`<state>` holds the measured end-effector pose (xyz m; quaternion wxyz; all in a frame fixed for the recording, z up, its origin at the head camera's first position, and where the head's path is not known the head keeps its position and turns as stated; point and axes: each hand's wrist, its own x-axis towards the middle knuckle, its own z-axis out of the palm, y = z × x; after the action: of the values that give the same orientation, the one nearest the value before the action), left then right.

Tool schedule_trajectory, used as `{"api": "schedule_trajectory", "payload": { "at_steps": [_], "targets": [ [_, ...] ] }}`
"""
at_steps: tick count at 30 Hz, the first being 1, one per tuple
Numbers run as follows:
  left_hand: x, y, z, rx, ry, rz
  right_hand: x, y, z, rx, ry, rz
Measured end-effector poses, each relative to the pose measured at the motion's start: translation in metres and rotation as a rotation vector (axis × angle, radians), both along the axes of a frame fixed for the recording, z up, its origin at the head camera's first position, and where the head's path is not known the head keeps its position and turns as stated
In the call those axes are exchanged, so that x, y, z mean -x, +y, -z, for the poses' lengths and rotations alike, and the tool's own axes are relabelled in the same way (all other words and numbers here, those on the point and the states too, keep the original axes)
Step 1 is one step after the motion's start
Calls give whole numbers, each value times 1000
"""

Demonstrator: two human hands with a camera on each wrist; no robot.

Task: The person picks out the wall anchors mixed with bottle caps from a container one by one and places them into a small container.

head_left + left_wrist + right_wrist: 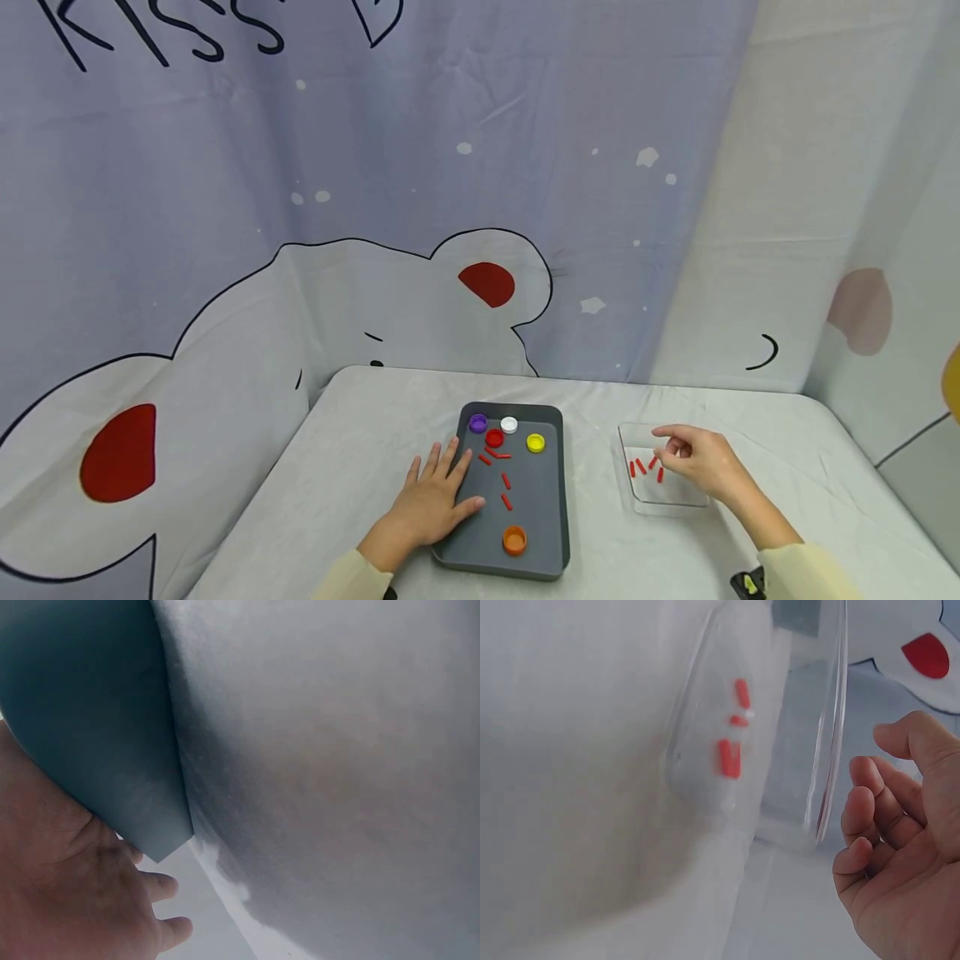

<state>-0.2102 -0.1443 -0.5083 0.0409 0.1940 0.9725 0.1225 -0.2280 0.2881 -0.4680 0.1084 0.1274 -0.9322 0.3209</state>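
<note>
4 red sticks in clear box; right grip above, released; left grip spread on tray

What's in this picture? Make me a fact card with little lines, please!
Tray: gray, on white cloth
Tray's far end: purple cap, white cap, red cap, yellow cap
Tray's near end: orange cap
Red sticks: five in tray, four in clear box
Left hand: fingers spread at tray's left edge
Right hand: at clear box, apparently holding nothing

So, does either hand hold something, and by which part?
Nothing visible is held: the left hand rests on the gray baking tray; the right hand looks empty.
</note>
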Motion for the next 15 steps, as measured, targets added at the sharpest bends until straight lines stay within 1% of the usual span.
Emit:
{"api": "schedule_trajectory", "payload": {
  "at_steps": [4,8,11,15],
  "targets": [
    [1,0,0,2,-7,0,-2,-14,0,39,-3,-47],
    [1,0,-1,7,-10,-3,-2,-32,1,48,25,-91],
    [2,-1,2,11,-7,-4,-3,-48,3,59,50,-126],
    [5,-2,8,8,6,1,-2,-66,6,77,44,-169]
  ]
}}
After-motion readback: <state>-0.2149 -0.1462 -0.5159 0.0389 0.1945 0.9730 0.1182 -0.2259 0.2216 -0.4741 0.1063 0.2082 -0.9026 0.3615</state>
